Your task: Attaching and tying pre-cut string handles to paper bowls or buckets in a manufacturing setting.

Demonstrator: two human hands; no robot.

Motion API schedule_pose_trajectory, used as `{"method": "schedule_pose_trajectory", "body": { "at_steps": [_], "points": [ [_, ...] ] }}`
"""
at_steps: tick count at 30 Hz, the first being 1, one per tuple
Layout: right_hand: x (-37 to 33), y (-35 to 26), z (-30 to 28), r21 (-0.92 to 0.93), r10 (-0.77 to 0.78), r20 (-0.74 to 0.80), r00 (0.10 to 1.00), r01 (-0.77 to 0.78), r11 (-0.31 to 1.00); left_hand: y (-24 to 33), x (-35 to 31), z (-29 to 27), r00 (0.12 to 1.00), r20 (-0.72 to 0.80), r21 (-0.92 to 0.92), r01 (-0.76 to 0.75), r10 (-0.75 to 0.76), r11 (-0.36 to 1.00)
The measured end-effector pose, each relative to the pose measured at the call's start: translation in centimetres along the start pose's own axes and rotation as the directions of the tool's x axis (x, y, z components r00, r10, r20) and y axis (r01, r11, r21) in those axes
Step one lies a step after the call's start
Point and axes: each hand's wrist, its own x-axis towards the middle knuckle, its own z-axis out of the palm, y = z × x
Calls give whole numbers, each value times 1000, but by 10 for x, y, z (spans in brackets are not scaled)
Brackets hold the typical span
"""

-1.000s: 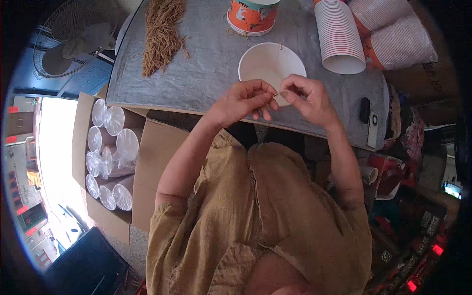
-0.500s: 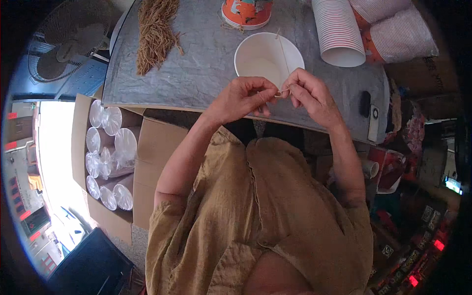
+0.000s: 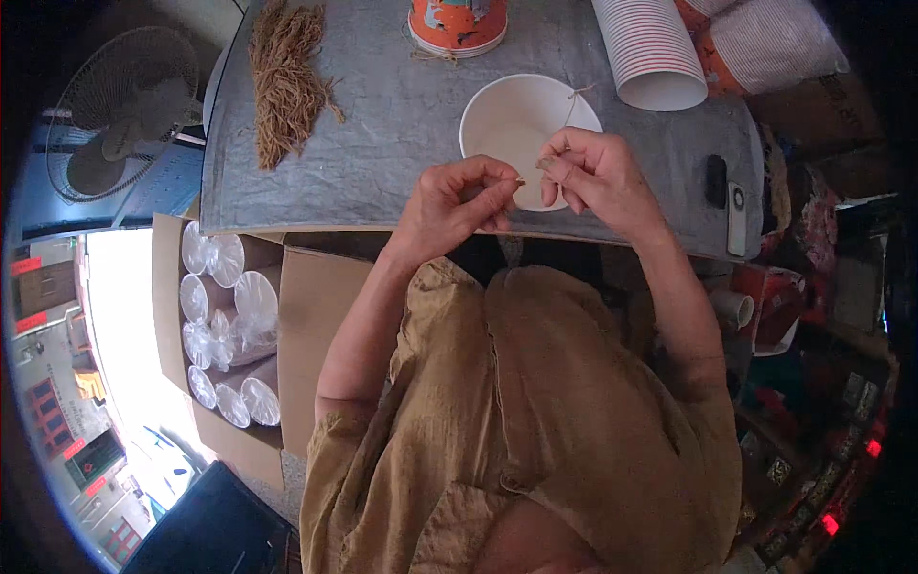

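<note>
A white round paper tub (image 3: 492,115) stands on the table with its mouth toward me. A thin tan string (image 3: 578,93) is knotted at its far right rim, and a length of it runs down to my right hand (image 3: 604,182). My right thumb and forefinger are pinched on that string over the near right side of the tub. To the left, my left hand (image 3: 459,206) is pinched on a tiny pale piece at its fingertips, too small to name. A gap separates the two hands. Beyond the tub sits an orange patterned tub (image 3: 459,27), upside down, with string round its rim.
A bundle of tan strings (image 3: 287,86) lies on the table's left. Stacked white tubs (image 3: 655,57) lie at the far right. A dark phone-like object (image 3: 715,182) is near the right edge. An open carton (image 3: 306,316) with plastic-wrapped cup stacks stands below left, near a fan (image 3: 120,115).
My hands have moved apart, the left slightly left and down. The string that ran between both hands now reaches only the right. The whole view has shifted a little.
</note>
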Motion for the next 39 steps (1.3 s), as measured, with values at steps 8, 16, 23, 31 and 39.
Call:
{"method": "schedule_pose_trajectory", "body": {
  "at_steps": [8,16,23,31,39],
  "points": [
    [3,3,-1,-87,-59,0,998,59,994,-4,-1,-2,1000,-11,-11,3,-3,1000],
    [8,6,1,20,13,-77,997,-12,1000,-3,1,12,987,-144,105,-60,75,993],
    [14,12,9,162,55,-28,998,-50,986,-14,3,25,915,-287,296,-198,285,935],
    [13,10,10,210,72,-6,997,-69,975,-20,4,33,845,-388,241,-293,368,925],
    [15,10,10,176,107,10,994,-107,978,-25,5,28,717,-285,615,-373,636,695]
  ]
}}
